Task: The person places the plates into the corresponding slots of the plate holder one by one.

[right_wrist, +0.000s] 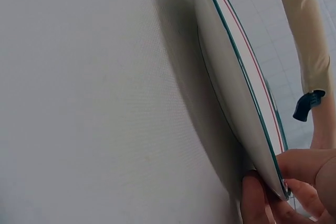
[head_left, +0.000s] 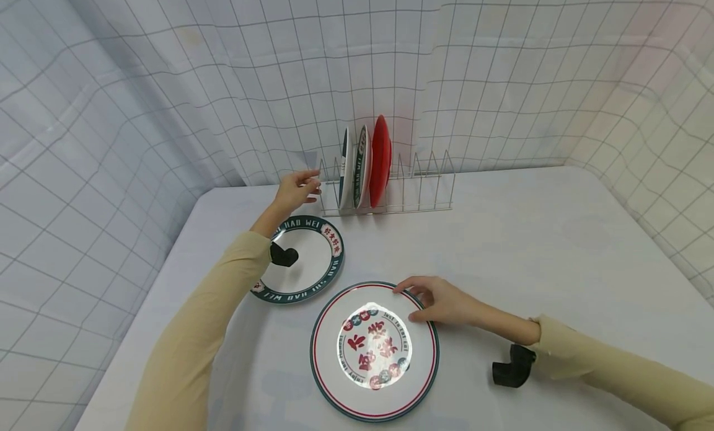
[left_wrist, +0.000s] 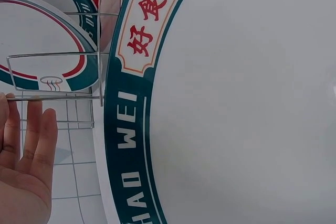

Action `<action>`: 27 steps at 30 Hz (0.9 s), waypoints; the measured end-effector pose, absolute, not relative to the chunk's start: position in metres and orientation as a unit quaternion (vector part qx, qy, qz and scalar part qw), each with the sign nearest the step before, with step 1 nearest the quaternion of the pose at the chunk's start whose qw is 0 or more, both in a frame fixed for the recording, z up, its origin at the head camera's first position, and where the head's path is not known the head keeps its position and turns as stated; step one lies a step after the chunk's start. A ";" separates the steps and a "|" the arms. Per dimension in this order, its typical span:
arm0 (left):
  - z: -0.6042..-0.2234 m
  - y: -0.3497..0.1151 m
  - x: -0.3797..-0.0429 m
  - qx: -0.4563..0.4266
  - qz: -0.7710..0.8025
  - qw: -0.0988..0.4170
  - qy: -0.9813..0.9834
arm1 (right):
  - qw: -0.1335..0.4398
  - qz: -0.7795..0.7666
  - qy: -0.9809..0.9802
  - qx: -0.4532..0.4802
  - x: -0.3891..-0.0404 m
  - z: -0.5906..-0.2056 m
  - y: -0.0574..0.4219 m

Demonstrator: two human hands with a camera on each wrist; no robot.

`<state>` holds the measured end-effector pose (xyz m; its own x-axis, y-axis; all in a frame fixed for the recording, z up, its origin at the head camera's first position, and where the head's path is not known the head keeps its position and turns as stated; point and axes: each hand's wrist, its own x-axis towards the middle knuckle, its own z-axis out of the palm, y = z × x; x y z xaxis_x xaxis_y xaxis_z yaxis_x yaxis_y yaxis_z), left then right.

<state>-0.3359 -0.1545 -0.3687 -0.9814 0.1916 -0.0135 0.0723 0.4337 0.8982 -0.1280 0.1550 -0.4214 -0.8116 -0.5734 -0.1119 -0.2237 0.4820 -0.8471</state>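
My right hand (head_left: 440, 301) pinches the upper right rim of a white plate (head_left: 329, 356) with a red and green edge and a red printed centre. In the right wrist view its thumb lies over the rim and fingers reach under the tilted plate (right_wrist: 231, 66). My left hand (head_left: 295, 192) is at the left end of a wire dish rack (head_left: 424, 192), its fingers extended at the wire in the left wrist view. Below that hand lies a green-rimmed plate (head_left: 307, 263), partly covered by my forearm. Upright in the rack stand two green-rimmed plates (head_left: 361, 167) and a red plate (head_left: 381, 161).
The rack's right-hand slots show bare wire. Behind the white table (head_left: 530, 251) hangs a white grid-patterned cloth (head_left: 502, 77), which also lines both sides. A black device is strapped at each wrist, the right one (head_left: 513, 366) beside the front plate.
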 end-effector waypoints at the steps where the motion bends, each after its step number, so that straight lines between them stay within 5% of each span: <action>1: -0.369 -0.155 -0.336 0.079 0.527 0.056 0.845 | 0.194 -0.450 0.839 -0.236 -0.128 -0.421 0.155; 27: -0.373 -0.158 -0.338 0.087 0.529 0.056 0.842 | 0.261 -0.540 0.784 -0.159 -0.123 -0.410 0.161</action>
